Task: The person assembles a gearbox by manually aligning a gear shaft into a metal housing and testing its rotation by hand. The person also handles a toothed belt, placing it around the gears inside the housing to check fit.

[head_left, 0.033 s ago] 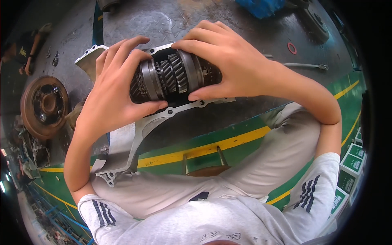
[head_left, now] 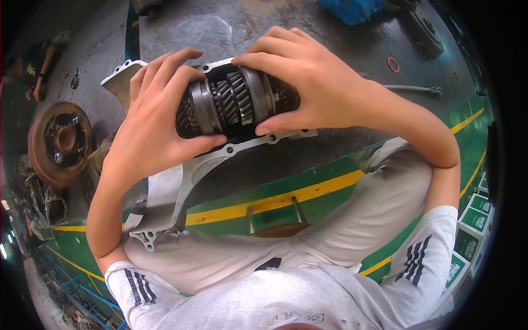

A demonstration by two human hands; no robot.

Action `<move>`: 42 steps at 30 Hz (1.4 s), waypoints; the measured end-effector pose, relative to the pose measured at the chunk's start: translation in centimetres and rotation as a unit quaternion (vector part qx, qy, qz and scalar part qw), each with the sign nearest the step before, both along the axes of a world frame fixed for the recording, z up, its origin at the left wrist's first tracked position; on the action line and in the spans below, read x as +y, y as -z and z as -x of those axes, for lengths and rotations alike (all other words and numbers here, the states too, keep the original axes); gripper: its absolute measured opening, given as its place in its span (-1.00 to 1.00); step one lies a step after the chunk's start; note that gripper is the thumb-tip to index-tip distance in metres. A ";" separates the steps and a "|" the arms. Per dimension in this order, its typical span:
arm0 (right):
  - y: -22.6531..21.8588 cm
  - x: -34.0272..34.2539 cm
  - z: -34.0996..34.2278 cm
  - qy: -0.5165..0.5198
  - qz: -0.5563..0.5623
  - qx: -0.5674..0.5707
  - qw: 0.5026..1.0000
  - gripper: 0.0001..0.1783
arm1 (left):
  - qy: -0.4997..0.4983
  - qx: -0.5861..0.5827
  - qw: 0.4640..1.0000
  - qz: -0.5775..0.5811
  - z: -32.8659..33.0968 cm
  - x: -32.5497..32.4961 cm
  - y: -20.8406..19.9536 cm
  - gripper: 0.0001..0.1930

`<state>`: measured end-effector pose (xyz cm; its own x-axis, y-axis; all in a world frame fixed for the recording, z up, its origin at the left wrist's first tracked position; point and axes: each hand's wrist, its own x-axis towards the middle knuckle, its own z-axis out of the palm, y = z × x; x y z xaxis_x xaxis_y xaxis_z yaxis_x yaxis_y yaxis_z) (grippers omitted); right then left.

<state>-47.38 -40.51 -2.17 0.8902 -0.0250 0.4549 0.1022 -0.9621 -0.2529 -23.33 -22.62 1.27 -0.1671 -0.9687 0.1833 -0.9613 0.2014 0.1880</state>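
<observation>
The gear assembly point(head_left: 240, 104) is located in the cavity of a light-grey metal housing point(head_left: 165, 184), which is placed at the near edge of the metal workbench point(head_left: 181, 25). The assembly is grasped at both ends by the two hands.

The left hand point(head_left: 148, 124) is positioned over the left end. Its forearm is raised steeply from the lower left. The fingers are curved, spread slightly and directed toward the far side; the thumb is extended rightward along the near side, with its tip close to the housing flange. The right hand point(head_left: 316, 82) is positioned over the right end. Its elbow is bent outward and its forearm is angled in from the right. The fingers are arched over the far side, and the thumb is pointed leftward along the near side. The middle of the assembly is left exposed between the hands.

The assembly is aligned roughly left to right, with its right end set slightly farther from the body. Dark steel gears with slanted teeth are seen at the centre, flanked by two smooth, brighter ring-shaped bands. The outer ends are partly covered by the hands. The housing flange is pierced by bolt holes.
</observation>
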 end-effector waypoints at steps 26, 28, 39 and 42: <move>-0.4 -2.3 1.5 -0.028 -0.024 0.044 0.998 -0.07 | 0.019 0.045 0.999 0.009 -0.6 0.1 0.7 -0.20; -0.4 -2.4 1.5 -0.028 -0.006 0.031 0.999 -0.07 | 0.020 0.047 0.999 0.009 -0.6 0.1 0.8 -0.20; 0.2 -0.1 -0.3 -0.001 0.001 -0.007 1.000 -0.06 | 0.026 0.026 0.999 0.031 -0.1 -0.1 0.7 -0.24; -0.5 -0.7 0.7 0.016 0.004 0.025 1.000 -0.11 | 0.025 0.032 0.999 0.024 -0.2 -0.1 0.6 -0.25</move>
<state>-48.06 -41.18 -1.71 0.9102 -0.0504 0.4111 0.0593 -0.9665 -0.2497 -23.14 -22.69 0.64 -0.2020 -0.9490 0.2419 -0.9362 0.2596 0.2367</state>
